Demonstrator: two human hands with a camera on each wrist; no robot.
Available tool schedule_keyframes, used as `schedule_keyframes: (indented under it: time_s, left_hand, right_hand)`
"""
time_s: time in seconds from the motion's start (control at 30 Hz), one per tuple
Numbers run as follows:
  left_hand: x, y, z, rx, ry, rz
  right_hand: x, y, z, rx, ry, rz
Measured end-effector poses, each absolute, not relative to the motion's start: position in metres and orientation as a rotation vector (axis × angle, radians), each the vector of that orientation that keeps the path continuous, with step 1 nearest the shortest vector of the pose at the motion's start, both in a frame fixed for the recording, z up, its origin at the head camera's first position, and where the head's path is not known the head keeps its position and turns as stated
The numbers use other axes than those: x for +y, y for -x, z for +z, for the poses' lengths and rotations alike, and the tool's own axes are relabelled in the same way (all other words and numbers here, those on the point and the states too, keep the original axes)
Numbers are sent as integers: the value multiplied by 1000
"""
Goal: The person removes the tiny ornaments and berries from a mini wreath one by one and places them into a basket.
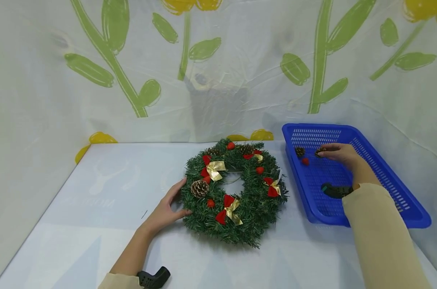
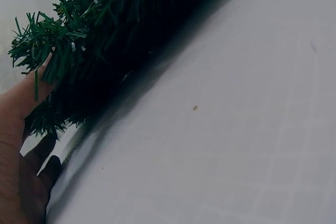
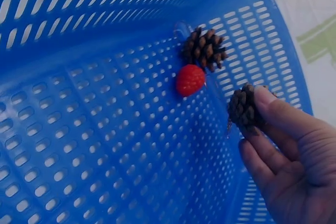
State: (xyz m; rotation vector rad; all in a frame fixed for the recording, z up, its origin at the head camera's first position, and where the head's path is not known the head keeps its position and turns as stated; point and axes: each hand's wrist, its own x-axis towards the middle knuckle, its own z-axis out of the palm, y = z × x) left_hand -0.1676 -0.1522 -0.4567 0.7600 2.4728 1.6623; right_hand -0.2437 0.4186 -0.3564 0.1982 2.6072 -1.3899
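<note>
A green wreath [image 1: 262, 216] with red and gold bows, pinecones and red berries lies on the white table. At its left edge my left hand [image 1: 164, 212] grips the greenery, thumb nearer me and fingers farther back. The left wrist view shows that hand [image 2: 21, 150] against the dark underside of the wreath [image 2: 105, 35]. Over the blue basket [image 1: 312, 212], my right hand [image 1: 343, 155] pinches a pinecone [image 3: 245, 109] between thumb and fingers. Inside the basket are another pinecone [image 3: 205, 50] and a red berry [image 3: 190, 80], close together.
The basket stands at the right of the table [image 1: 113, 200], with raised slotted walls around it. Behind the table hangs a pale cloth [image 1: 240, 60] with painted flowers. Each wrist carries a black device [image 1: 155, 277].
</note>
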Motion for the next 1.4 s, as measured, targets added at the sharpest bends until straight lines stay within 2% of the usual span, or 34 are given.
schedule_keyframes:
  time_s: [0.47,0.93,1.4]
  left_hand:
    - [-155,168,-455,2508,-765,1636]
    - [-154,169,-457,2483,-782,1650]
    - [-153,172,-463,2477,-798,1677]
  right_hand:
    - [416,248,-369,2609,-279,-1426]
    - [414,239,-388,2465,-400,-1508]
    - [412,243,-366,2529,-309,-1588]
